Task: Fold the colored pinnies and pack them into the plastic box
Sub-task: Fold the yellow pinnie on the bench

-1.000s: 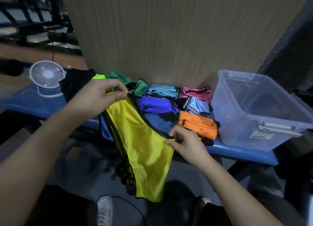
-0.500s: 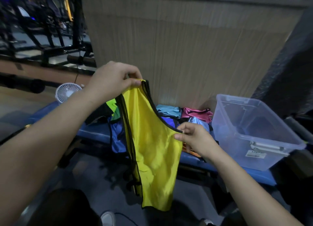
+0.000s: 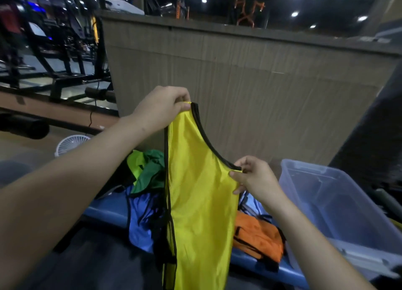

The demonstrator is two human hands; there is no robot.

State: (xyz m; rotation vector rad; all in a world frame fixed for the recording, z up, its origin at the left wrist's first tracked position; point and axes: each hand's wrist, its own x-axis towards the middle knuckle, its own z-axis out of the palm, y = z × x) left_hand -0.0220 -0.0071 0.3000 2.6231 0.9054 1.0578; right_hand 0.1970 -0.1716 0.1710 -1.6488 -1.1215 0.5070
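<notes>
The yellow pinny (image 3: pixel 195 192) hangs in the air, thin, floppy and slick, so the black-trimmed shoulder straps look like the best handholds. The left hand (image 3: pixel 161 109) pinches the higher strap, the right hand (image 3: pixel 252 176) the lower. The plastic box (image 3: pixel 339 205) sits just right of that grip.
</notes>
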